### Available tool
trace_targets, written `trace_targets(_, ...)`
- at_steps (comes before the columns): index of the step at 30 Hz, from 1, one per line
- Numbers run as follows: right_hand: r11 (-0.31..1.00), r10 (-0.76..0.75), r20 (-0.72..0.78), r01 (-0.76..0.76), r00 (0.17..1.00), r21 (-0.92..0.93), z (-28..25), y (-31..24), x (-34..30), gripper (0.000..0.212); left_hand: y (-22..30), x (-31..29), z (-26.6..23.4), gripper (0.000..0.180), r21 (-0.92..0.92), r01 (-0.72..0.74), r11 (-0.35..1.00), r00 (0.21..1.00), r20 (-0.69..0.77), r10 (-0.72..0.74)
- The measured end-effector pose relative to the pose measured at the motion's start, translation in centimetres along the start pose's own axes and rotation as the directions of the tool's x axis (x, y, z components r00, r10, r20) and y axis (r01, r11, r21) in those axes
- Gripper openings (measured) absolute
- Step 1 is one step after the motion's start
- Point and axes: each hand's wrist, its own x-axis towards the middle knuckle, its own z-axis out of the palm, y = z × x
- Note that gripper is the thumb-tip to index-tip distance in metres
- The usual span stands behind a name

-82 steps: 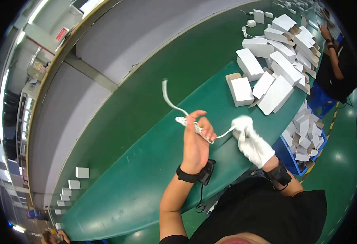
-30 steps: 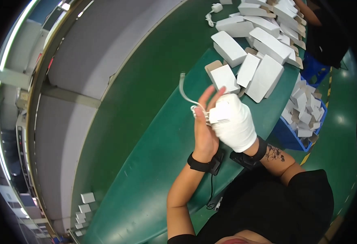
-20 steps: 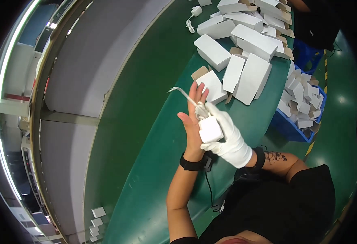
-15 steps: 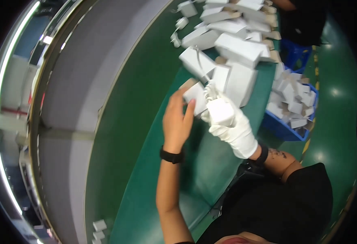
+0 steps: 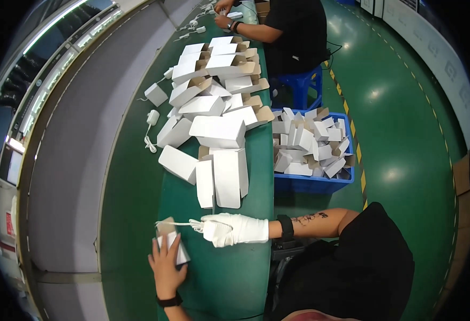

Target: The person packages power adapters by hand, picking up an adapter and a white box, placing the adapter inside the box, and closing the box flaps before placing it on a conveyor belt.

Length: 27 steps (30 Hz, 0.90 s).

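My bare left hand (image 5: 166,266) lies over a small white carton (image 5: 182,253) with a brown flap, its fingers spread and touching the top. The carton rests on the green table mat. Just right of it, my right hand (image 5: 240,230) wears a white glove and grips a white power adapter (image 5: 214,233). From the adapter a bundled white cable (image 5: 195,224) stretches left, its loose end passing above the carton's flap. Beyond the gloved hand stand white boxes, the nearest being a tall box (image 5: 230,176).
Many open white boxes (image 5: 216,131) are heaped along the green table (image 5: 133,224). Loose adapters (image 5: 156,94) lie on its left side. A blue crate (image 5: 312,184) of white cartons stands right of the table. At the far end a co-worker (image 5: 296,35) works near a blue stool (image 5: 302,88).
The view has turned and shows more of the far table. My left hand's fingers now lie spread over the small carton, farther from the gloved hand, which still holds the adapter.
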Motion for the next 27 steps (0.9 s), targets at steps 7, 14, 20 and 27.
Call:
trace_targets(7,0.964,0.175,0.433,-0.243,0.884,0.107,-2.7,1.2,3.9,0.028,2.0,-1.2,2.0,0.103,-0.351,0.561,0.749,0.796,-0.019,-0.605)
trace_targets(14,0.060,-0.275,0.166,0.189,0.947,-0.980,3.2,-1.7,-0.4,0.059,-4.1,-1.8,7.8,0.085,-0.650,0.261,0.714,0.875,-0.154,-0.459)
trace_targets(20,-0.351,-0.114,0.120,0.073,0.986,-0.934,5.8,-1.2,0.4,0.062,-5.3,-8.9,6.5,0.090,-0.546,0.344,0.764,0.920,0.036,-0.389)
trace_targets(27,-0.518,0.239,0.040,0.162,0.970,-0.840,4.8,0.4,5.3,0.051,-2.8,-8.8,6.0,0.077,-0.597,0.464,0.654,0.854,0.105,-0.510)
